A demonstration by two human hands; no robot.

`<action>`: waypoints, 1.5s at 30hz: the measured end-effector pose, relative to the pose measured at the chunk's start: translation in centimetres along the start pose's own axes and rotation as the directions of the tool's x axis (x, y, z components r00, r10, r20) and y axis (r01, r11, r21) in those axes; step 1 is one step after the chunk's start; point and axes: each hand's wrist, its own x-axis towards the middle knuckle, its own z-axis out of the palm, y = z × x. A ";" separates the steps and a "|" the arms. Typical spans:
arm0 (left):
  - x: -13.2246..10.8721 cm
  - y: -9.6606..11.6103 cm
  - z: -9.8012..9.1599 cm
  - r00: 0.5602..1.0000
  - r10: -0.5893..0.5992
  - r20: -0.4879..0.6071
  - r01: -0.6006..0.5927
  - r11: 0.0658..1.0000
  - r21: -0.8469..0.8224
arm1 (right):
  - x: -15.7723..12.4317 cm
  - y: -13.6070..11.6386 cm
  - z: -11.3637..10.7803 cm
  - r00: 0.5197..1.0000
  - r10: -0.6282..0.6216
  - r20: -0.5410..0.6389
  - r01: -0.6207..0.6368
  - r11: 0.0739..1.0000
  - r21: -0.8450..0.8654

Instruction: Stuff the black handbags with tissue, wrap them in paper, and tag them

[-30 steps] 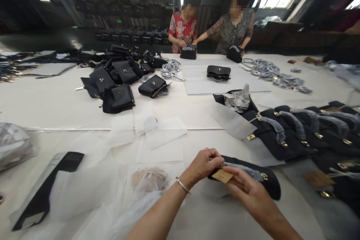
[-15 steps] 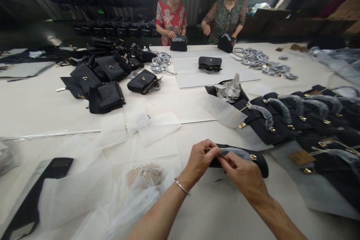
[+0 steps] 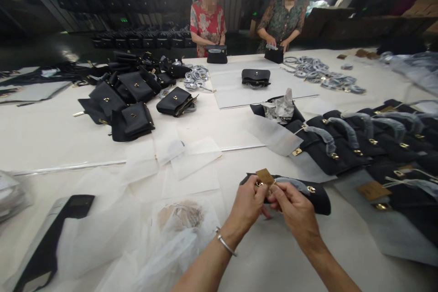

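A black handbag (image 3: 321,200) lies on the table in front of me, with a plastic-wrapped handle (image 3: 297,184) and gold fittings. At its left end, a small brown hang tag (image 3: 264,176) sticks up between my hands. My left hand (image 3: 247,204), with a silver bangle at the wrist, is closed in a pinch just below the tag. Pinched fingers of my right hand (image 3: 297,207) meet it from the other side, on the tag's pale string (image 3: 273,184). The fingers partly hide the string and the handle's left end.
Finished-looking black handbags (image 3: 345,146) with wrapped handles line the right side. More black bags (image 3: 133,118) pile up at left, near wrapped straps (image 3: 195,76). A plastic bag of brown tags (image 3: 181,214) and translucent sheets (image 3: 99,232) lie nearby. Two people handle bags across the table.
The brown tag has come into sight above my fingers at the handle's left end. Across the table, the person on the right has brought a raised hand down onto a bag.
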 end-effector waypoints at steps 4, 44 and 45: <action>0.4 0.4 -0.4 1.000 -0.025 0.008 0.026 0.990 -0.136 | 0.1 -0.4 -0.5 0.997 -0.023 0.074 0.023 1.000 -0.006; 1.1 -3.7 -3.6 0.881 -0.052 -0.470 -0.213 0.845 -0.491 | 4.8 -3.0 -4.8 0.783 -0.268 0.561 0.606 0.532 -0.591; 0.7 -4.0 -3.5 0.884 -0.049 -0.464 -0.227 0.825 -0.518 | 4.9 -2.4 -5.8 0.763 -0.291 0.577 0.621 0.577 -0.530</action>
